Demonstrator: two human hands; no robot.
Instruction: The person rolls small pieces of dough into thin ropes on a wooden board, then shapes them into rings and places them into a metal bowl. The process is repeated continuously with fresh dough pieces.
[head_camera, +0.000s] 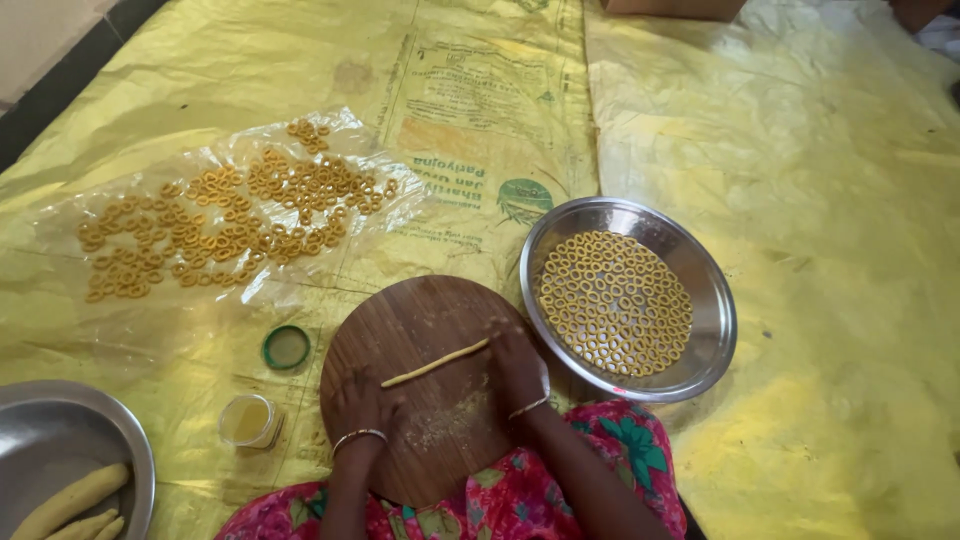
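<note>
Many rings done: steel plate at 3 o'clock packed with dough rings, more drying on plastic sheet at 10. Dough logs remain in the bowl at 8 (plenty left, I judge). Dough rope lies on round wooden board, long axis 8-to-2. Left hand and right hand flat at its ends, fingers spread, gripping nothing.

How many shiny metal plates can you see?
2. One metal plate, right of the round wooden board, is filled with dough rings. The other metal plate sits at the bottom left corner, partly cut off, holding dough logs. More may lie outside the view.
</note>
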